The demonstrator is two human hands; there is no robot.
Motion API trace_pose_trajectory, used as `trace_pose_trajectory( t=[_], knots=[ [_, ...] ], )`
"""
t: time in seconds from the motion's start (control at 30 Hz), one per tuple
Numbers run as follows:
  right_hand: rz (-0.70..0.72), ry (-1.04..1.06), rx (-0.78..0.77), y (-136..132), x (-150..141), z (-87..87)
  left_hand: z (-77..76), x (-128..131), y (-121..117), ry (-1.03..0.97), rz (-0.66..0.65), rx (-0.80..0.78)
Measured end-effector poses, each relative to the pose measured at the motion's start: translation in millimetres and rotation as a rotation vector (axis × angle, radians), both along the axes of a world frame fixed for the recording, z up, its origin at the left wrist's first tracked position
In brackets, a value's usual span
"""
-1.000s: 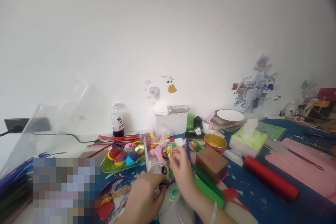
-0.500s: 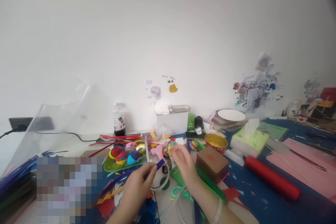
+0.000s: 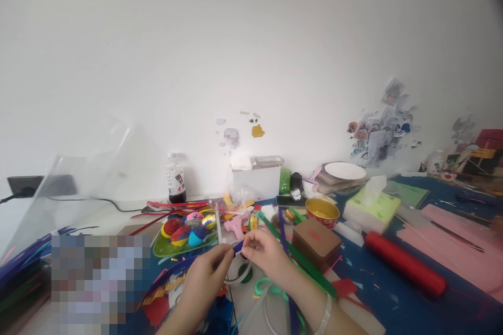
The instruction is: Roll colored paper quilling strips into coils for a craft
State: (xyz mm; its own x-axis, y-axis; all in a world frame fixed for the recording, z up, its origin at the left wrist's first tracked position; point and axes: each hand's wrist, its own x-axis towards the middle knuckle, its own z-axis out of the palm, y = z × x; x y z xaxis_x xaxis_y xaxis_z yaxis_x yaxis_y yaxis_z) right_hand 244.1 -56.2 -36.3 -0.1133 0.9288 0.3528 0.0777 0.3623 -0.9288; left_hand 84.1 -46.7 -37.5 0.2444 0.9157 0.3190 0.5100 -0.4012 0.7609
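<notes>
My left hand is closed, pinching a short blue strip between thumb and fingertips. From the other side, the closed fingertips of my right hand grip the strip's far end. A white ring curves just under the strip; whether the two are joined I cannot make out. Behind my hands lie a pink glue gun and a green tray of yarn-wrapped and shiny balls. Close to my right forearm are green-handled scissors.
To the right stand a brown box, a red-gold bowl and a tissue pack. A red roll lies before pink sheets. A bottle and a white box stand against the wall.
My right hand has moved down and left, from beside a gold ribbed piece to the blue strip. My left hand still pinches the strip's near end.
</notes>
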Motion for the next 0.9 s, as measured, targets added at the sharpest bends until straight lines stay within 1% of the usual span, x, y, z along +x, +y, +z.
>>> trace_pose_trajectory(
  t=[0.07, 0.13, 0.27, 0.37, 0.5, 0.57, 0.7, 0.73, 0.8, 0.83, 0.9],
  knots=[
    [-0.003, 0.043, -0.010, 3.3, -1.9, -4.4, -0.3, 0.1, 0.2, 0.006, -0.001, 0.006],
    [-0.009, 0.133, -0.048, 7.4, -5.3, -10.2, -1.3, 0.2, 1.0, 0.026, -0.017, 0.015],
    [-0.080, 0.272, -0.120, 11.9, -13.4, -18.1, -3.0, 0.9, 2.2, 0.057, -0.042, 0.022],
    [-0.126, 0.293, -0.109, 10.3, -17.9, -18.0, -2.8, 2.0, 1.0, 0.041, -0.045, 0.009],
    [-0.154, 0.324, -0.076, 5.9, -21.6, -15.4, -2.9, 3.4, -0.2, 0.028, -0.042, 0.004],
    [-0.148, 0.352, -0.060, 4.5, -22.4, -14.8, -3.4, 3.7, 0.2, 0.032, -0.058, 0.010],
    [-0.062, 0.410, -0.074, 4.1, -19.9, -14.4, -4.4, 4.0, 1.3, 0.043, -0.090, 0.019],
    [-0.062, 0.394, -0.081, 4.1, -18.3, -14.2, -4.8, 4.0, 1.5, 0.045, -0.095, 0.017],
    [-0.135, 0.302, -0.048, 3.3, -14.0, -13.4, -6.2, 3.7, 1.9, 0.056, -0.088, 0.012],
    [-0.201, 0.221, 0.008, 2.3, -11.5, -12.6, -7.2, 3.4, 2.4, 0.063, -0.074, 0.008],
    [-0.352, 0.004, 0.196, -1.0, -7.0, -10.3, -9.8, 2.7, 3.6, 0.075, -0.044, 0.002]
  ],
)
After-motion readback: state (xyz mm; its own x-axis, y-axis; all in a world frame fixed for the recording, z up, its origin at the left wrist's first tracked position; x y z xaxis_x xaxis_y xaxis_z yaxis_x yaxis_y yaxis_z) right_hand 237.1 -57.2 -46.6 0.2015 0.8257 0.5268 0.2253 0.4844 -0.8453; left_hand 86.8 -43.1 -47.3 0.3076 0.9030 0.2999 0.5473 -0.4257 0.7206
